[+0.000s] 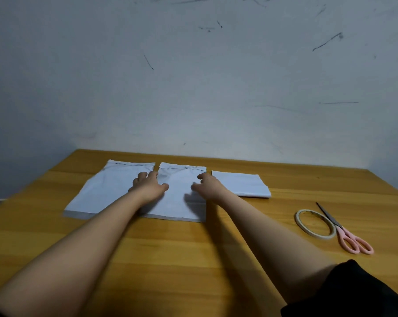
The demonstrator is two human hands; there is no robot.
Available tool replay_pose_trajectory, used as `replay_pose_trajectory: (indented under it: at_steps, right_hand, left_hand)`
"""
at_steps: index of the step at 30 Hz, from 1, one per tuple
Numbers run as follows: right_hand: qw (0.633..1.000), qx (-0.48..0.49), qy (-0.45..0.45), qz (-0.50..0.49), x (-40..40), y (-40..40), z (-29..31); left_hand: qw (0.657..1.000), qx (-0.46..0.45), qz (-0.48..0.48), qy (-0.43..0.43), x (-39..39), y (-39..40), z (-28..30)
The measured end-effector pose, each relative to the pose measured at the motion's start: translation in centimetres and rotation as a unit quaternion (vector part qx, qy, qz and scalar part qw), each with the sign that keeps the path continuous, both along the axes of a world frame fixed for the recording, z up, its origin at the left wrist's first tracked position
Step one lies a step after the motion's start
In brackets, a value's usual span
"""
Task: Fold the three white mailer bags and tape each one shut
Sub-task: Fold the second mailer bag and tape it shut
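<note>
- A wooden table [193, 259] stands against a pale, scuffed wall [193, 76]; three white mailer bags lie in a row near its far edge.
- The left mailer bag [102, 191] lies flat and unfolded, nearest the table's far-left corner.
- The left hand [150, 182] rests where the left bag meets the middle one, fingers loosely bent and spread, thumb on the middle bag; it grips nothing that can be seen.
- The middle mailer bag [178, 202] lies flat and unfolded just beside the left one, between the two hands.
- The right hand [208, 184] rests at the middle bag's right edge, fingers loosely curled; whether it pinches the edge cannot be told.
- The right mailer bag [241, 184] is folded shorter and lies just right of the middle bag.
- A roll of tape [314, 223] lies flat towards the table's right edge.
- Pink-handled scissors [346, 232] lie closed, touching the tape's right side.
- A dark sleeve [353, 291] shows at the near-right corner.
</note>
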State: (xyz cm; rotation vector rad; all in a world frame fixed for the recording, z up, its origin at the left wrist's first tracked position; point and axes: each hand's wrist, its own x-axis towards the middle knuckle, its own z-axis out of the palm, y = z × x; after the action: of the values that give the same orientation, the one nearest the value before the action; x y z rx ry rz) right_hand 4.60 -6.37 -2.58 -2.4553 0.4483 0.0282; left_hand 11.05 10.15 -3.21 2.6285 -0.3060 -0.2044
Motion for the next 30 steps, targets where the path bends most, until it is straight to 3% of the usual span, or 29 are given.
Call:
replay_pose_trajectory:
  at_steps: [15, 30]
  right_hand:
    - [0.967, 0.196, -0.029, -0.157, 5.1, 0.3, -0.3]
    - [0.923, 0.337, -0.025, -0.185, 4.6, -2.0, -0.3]
  left_hand:
    - [0.983, -0.132, 0.032, 0.120, 4.7, -1.2, 0.4]
    - [0.967, -0.199, 0.073, 0.144, 5.7, -2.1, 0.1]
